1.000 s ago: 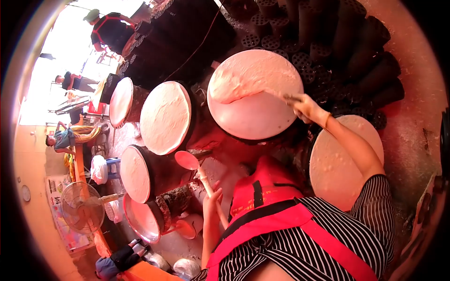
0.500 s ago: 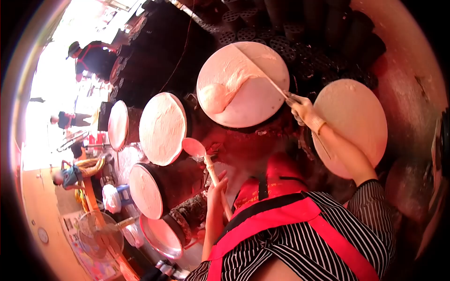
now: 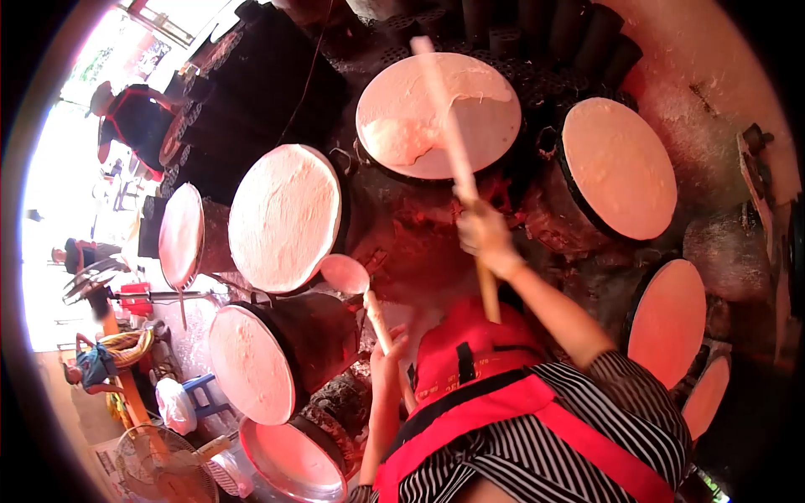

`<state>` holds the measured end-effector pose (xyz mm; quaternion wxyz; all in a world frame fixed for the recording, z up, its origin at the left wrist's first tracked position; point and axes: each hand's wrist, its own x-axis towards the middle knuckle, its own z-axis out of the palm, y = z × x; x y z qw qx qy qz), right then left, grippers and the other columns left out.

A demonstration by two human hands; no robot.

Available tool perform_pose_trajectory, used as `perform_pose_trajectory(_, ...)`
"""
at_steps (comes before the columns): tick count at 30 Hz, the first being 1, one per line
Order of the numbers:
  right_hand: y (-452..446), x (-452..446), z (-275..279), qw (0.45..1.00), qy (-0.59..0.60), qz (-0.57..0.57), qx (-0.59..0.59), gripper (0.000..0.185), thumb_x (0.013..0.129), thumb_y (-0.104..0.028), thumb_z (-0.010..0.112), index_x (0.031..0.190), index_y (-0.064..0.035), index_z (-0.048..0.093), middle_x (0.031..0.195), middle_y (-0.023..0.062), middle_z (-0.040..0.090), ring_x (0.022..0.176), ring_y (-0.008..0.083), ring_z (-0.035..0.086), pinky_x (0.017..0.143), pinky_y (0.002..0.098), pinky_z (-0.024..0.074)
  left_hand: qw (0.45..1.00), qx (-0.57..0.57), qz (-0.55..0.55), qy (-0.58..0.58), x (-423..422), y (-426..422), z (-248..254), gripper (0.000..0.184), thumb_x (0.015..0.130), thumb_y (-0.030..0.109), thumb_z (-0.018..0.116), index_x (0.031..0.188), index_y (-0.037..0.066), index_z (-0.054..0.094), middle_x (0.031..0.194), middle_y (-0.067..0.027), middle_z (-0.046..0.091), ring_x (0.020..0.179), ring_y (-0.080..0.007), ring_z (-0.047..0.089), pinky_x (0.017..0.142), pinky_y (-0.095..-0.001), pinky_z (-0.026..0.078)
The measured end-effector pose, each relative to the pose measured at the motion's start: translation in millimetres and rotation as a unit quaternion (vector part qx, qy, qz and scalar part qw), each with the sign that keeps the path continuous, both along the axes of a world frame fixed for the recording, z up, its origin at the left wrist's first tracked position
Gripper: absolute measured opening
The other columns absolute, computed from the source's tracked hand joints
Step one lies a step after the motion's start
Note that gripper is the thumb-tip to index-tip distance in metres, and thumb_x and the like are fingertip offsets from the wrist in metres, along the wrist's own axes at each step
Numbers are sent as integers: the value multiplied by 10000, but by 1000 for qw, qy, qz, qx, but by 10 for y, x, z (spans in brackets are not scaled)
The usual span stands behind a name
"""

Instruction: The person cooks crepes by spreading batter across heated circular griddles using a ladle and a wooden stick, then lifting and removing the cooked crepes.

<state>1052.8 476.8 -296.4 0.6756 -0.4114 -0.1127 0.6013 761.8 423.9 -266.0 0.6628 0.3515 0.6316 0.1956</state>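
My right hand [image 3: 488, 241], somewhat blurred, is closed round the handle of a long wooden spatula [image 3: 446, 126]. Its flat blade reaches across the round griddle [image 3: 495, 142] at the top centre. Pale batter [image 3: 394, 138] covers the left and far parts of that griddle, with a ragged edge toward its bare near right. Lower down, my left hand [image 3: 387, 356] grips the pale handle of a ladle [image 3: 345, 274]. The ladle's round bowl is next to the near edge of another griddle [image 3: 285, 218], which is covered with a sheet of batter.
More round griddles stand to the left [image 3: 251, 360] and right [image 3: 619, 168]. A wide basin [image 3: 293, 459] is at lower left. Dark perforated briquettes [image 3: 579, 42] are stacked behind. A fan [image 3: 163, 469] and several other people, including one in dark clothes [image 3: 138, 121], are at left.
My right hand has moved left and nearer my body, and the spatula has swung more upright over the griddle. My left hand keeps the ladle in nearly the same place. The view has shifted.
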Motion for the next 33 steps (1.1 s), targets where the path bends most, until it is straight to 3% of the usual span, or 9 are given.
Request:
perform_pose_trajectory(6, 2447, -1315, -985, 950, -274, -124, -79, 269, 981, -321, 409, 1083, -113, 545, 610, 23, 494, 419, 126, 461, 382, 283, 383, 992, 24, 121, -2, -703, -739, 2, 395, 820, 148, 629, 1180, -4, 573, 1127, -72, 574, 997, -145, 496, 899, -281, 360)
perform_pose_trajectory(9, 2347, -1536, -849, 814, -458, -307, -181, 334, 963, -331, 398, 1042, -57, 573, 746, 184, 599, 535, 339, 583, 487, 424, 449, 989, 17, 147, 0, -906, -883, -157, 414, 819, 147, 631, 1198, -2, 559, 1103, -50, 562, 972, -136, 492, 882, -272, 361)
perform_pose_trajectory(10, 2315, -1521, -1093, 813, -462, -318, -158, 329, 964, -349, 412, 1122, -102, 561, 690, 144, 575, 490, 297, 556, 437, 409, 424, 988, 17, 153, -3, -955, -929, -200, 420, 819, 146, 632, 1205, 1, 555, 1088, -40, 559, 956, -129, 490, 871, -265, 363)
perform_pose_trajectory(15, 1131, -1257, -980, 945, -241, -141, -167, 334, 974, -373, 420, 1298, -296, 441, 540, -32, 352, 345, 93, 322, 318, 262, 305, 990, 1, 130, -52, -913, -831, -125, 409, 824, 163, 630, 1199, 14, 564, 889, 45, 516, 758, -53, 438, 703, -188, 357)
perform_pose_trajectory(22, 320, -313, -302, 969, -158, -79, -173, 362, 975, -331, 433, 1336, -323, 403, 568, -28, 389, 371, 86, 332, 316, 256, 290, 993, 19, 97, -58, -672, -636, -31, 400, 802, 190, 649, 1176, 61, 595, 810, 74, 486, 703, -42, 399, 632, -180, 302)
perform_pose_trajectory(24, 470, -315, -144, 981, -54, -147, -113, 95, 971, -288, 425, 940, -202, 453, 529, -31, 353, 362, 91, 342, 304, 259, 282, 992, 29, 104, -59, -498, -665, 80, 392, 800, 192, 652, 1167, 65, 601, 797, 80, 476, 690, -43, 388, 616, -186, 288)
perform_pose_trajectory(26, 586, -501, -16, 987, 4, -140, -81, 123, 967, -272, 431, 890, -177, 436, 541, -25, 370, 367, 92, 351, 315, 269, 297, 992, 29, 104, -65, -335, -635, 125, 363, 810, 174, 650, 1147, 53, 595, 804, 58, 503, 724, -46, 435, 665, -199, 352)
perform_pose_trajectory(29, 355, -485, -180, 980, -138, 90, -113, 238, 962, -284, 460, 1181, -216, 523, 598, -11, 431, 390, 90, 372, 342, 266, 333, 989, 26, 116, -87, -80, -562, 157, 338, 824, 144, 645, 1137, 40, 575, 833, 37, 529, 748, -59, 491, 718, -226, 431)
perform_pose_trajectory(33, -254, 354, -277, 981, -94, 70, -156, 343, 965, -324, 465, 1298, -244, 441, 631, -26, 424, 416, 69, 335, 354, 231, 297, 992, 8, 74, -97, 166, -445, 215, 345, 826, 146, 650, 1144, 39, 569, 855, 34, 521, 673, -62, 481, 637, -213, 444)
